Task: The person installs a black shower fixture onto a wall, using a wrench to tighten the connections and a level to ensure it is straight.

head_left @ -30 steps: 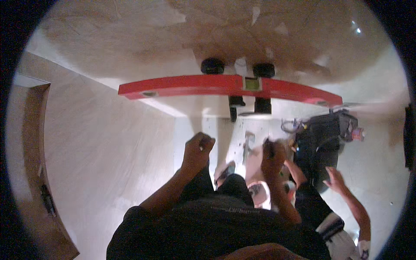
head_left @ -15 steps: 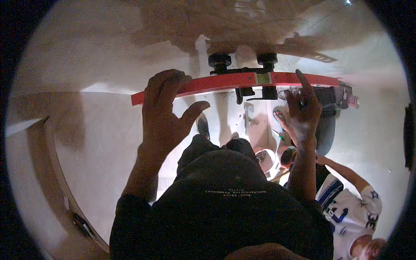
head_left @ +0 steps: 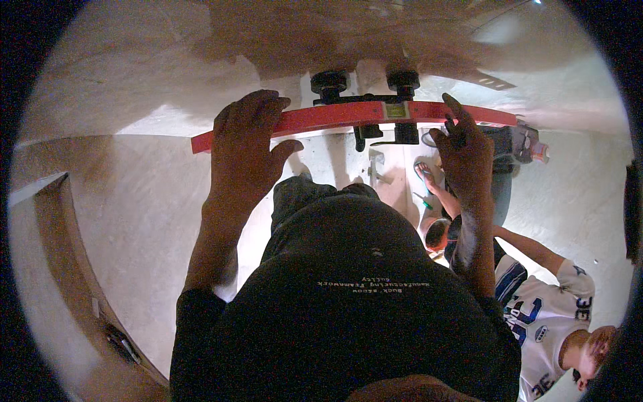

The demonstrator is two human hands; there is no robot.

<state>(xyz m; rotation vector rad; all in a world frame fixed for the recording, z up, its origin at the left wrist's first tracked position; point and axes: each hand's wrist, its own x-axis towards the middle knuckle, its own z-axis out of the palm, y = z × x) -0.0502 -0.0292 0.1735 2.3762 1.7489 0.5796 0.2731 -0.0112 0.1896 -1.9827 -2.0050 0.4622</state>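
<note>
A long red spirit level (head_left: pixel 328 116) lies across in front of me along the wall, with its bubble window near the middle. It crosses a black fixture (head_left: pixel 405 132) with two round black knobs (head_left: pixel 329 83) on the wall side. Over the level's left part is my left hand (head_left: pixel 242 144), fingers reaching past the far edge and thumb spread away on the near side. At its right part is my right hand (head_left: pixel 463 144), index finger raised over the level and the other fingers bent. Whether either hand bears the level's weight cannot be told.
A person in a white jersey (head_left: pixel 542 308) is low at the right, one arm reaching toward the floor. Near that person stand an orange-red bucket (head_left: pixel 437 234) and a small green item (head_left: pixel 423 201). A dark bundle (head_left: pixel 529 144) lies beyond the level's right end. A brown edge (head_left: pixel 59 221) runs along the left.
The level, fixture and my hands sit slightly higher and further left in view. My left thumb has drawn in, and my right index finger is more bent. The other person's head shows more.
</note>
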